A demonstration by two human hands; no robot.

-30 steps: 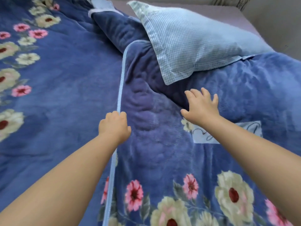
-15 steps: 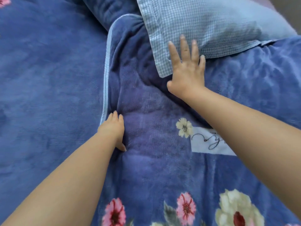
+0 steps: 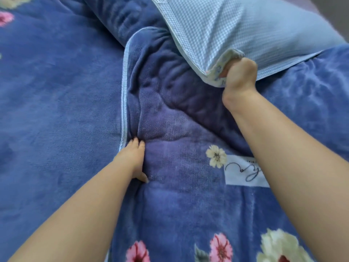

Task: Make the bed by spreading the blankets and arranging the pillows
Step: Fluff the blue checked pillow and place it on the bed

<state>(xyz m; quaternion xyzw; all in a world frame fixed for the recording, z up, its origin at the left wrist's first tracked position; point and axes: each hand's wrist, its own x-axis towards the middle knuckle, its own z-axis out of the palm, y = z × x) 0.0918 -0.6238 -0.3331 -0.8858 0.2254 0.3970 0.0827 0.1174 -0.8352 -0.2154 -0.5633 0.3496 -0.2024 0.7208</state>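
Observation:
A light blue checked pillow (image 3: 245, 31) lies at the top right, on a thick blue floral blanket (image 3: 179, 205). My right hand (image 3: 239, 74) grips the pillow's near corner, fingers curled into the cloth and lifting it a little. My left hand (image 3: 134, 159) rests on the blanket beside its pale blue piped edge (image 3: 123, 103), fingers straight and pressing down. A second blue floral blanket (image 3: 52, 110) covers the bed to the left, under the folded one.
A white label with script writing (image 3: 243, 173) is sewn on the blanket beneath my right forearm. A rolled fold of blanket (image 3: 117, 17) runs up the middle toward the top. A strip of grey floor (image 3: 338, 14) shows at the top right corner.
My right hand went from lying flat on the pillow to gripping its near corner. My left hand stays pressed on the blanket by the piped edge. The view has moved closer.

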